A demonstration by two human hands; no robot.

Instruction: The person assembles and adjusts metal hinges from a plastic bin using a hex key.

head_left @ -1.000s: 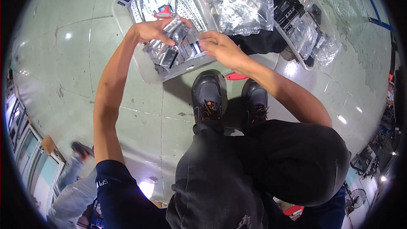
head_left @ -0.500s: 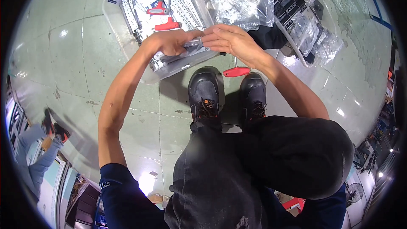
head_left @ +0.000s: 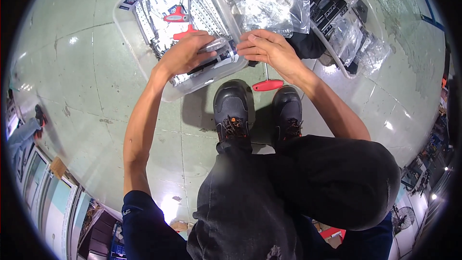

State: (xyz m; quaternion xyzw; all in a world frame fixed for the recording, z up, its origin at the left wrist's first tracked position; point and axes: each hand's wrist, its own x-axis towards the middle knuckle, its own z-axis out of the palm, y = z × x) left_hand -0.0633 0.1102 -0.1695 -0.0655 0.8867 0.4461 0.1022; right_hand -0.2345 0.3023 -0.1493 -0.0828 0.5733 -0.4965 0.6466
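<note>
My left hand (head_left: 186,54) is over the near part of a translucent plastic tub (head_left: 191,88), its fingers closed round a small clear plastic packet (head_left: 215,45). What is in the packet is too small to make out. At the tub's right rim, my right hand (head_left: 270,52) holds nothing, its fingers stretched out and slightly apart, pointing left toward the packet. Two red-handled T-handle hex keys, one with its grip beside my left fingers (head_left: 183,32) and one farther back (head_left: 176,15), lie in the tub over perforated metal strips (head_left: 208,12).
Another red T-handle hex key (head_left: 267,85) lies on the floor in front of my shoes (head_left: 231,108). Clear bags of small parts (head_left: 276,9) are heaped right of the tub. A second tub (head_left: 352,70) on the right holds black parts (head_left: 327,5). Another person's leg (head_left: 24,132) shows at far left.
My hands have drawn apart. The left has shifted slightly left with the packet, which shows more now, and the right slightly right. The person at far left has moved toward the picture's edge.
</note>
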